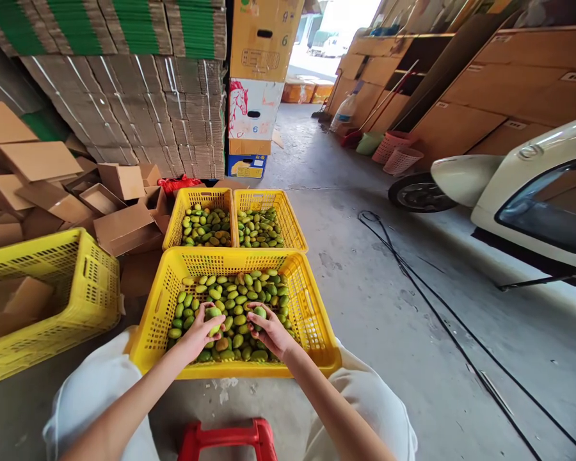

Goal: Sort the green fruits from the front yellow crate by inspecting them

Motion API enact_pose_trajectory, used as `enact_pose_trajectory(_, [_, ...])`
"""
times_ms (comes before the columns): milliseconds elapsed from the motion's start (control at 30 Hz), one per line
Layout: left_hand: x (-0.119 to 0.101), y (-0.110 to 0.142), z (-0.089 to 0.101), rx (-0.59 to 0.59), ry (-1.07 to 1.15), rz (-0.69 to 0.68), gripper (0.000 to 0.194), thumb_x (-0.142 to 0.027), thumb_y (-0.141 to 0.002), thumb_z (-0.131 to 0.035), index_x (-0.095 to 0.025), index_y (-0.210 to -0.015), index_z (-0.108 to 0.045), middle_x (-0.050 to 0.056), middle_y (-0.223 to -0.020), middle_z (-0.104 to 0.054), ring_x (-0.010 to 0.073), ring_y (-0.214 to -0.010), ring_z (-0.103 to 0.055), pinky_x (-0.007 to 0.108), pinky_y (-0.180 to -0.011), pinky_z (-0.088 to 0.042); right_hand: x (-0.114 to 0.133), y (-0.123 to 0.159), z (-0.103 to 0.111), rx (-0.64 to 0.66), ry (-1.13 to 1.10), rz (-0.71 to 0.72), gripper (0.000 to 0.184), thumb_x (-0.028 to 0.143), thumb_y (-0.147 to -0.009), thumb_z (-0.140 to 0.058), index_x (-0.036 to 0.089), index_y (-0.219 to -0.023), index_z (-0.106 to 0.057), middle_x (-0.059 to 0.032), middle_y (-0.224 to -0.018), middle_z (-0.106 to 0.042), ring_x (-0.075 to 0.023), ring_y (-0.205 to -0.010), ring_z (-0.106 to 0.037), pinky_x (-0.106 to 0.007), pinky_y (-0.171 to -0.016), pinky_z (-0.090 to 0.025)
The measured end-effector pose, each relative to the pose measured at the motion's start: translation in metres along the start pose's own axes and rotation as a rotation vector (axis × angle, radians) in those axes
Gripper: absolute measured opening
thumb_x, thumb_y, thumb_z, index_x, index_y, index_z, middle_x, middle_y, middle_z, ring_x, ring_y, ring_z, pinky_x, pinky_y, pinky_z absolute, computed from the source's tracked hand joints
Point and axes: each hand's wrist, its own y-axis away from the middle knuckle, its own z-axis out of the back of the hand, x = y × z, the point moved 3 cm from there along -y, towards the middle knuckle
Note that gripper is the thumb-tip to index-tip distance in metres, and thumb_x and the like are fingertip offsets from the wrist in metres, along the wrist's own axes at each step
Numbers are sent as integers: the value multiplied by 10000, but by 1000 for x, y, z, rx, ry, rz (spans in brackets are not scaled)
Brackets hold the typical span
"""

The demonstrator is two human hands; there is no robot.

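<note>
Both hands are over a big yellow plastic crate [235, 369] between my knees, its bottom covered with small green and yellow mangoes [240, 299]. My left hand [199, 333] is closed around a green mango [212, 314], with a yellower one showing below it by the fingers. Another green mango [260, 312] is gripped in the fingers of my right hand [274, 334]. The hands are a short way apart, just above the pile. Beyond the crate's far rim stand two smaller yellow crates, the left one [233, 221] and the right one [295, 224], both holding mangoes.
Cardboard boxes [52, 198] lie heaped at the left behind a yellow crate [96, 282] holding cardboard. Flattened cartons [139, 96] are stacked at the back. A black cable [436, 301] crosses the floor near a white vehicle [523, 179]. A red stool [228, 436] shows below me.
</note>
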Motion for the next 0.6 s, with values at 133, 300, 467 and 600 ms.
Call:
enact_pose_trajectory(133, [2, -4, -1, 71, 35, 64, 532, -344, -691, -881, -237, -1107, -567, -24, -877, -661, 142, -715, -674, 246, -630, -490, -2, -1, -3, 91, -85, -74, 486, 317, -637, -926, 252, -1048, -675, 26, -856, -683, -135, -748, -687, -257, -699, -551])
enact_pose_trajectory(300, [5, -8, 1, 130, 104, 171, 429, -270, -718, -831, -205, -1087, -623, 67, -971, -728, 240, -865, -756, 339, -760, -579, -3, -3, -4, 143, -89, -111, 564, 316, -619, -966, 236, -1089, -664, -2, -890, -722, -197, -846, -754, -352, -809, -598])
enact_pose_trajectory(467, [2, -4, -2, 165, 26, 127, 598, -329, -588, -1024, -216, -1046, -657, 21, -904, -697, 218, -812, -750, 395, -853, -600, -2, -6, 3, -13, -26, -79, 657, 435, -528, -1056, 224, -961, -610, 24, -862, -709, -127, -698, -714, -277, -702, -584])
enact_pose_trajectory(600, [2, -2, -1, 147, -31, 115, 619, -396, -527, -1050, -203, -953, -645, -29, -803, -620, 159, -694, -683, 339, -730, -584, 1, -7, 4, -51, -34, -36, 646, 400, -502, -1047, 232, -874, -546, 18, -825, -701, -134, -681, -677, -201, -535, -449])
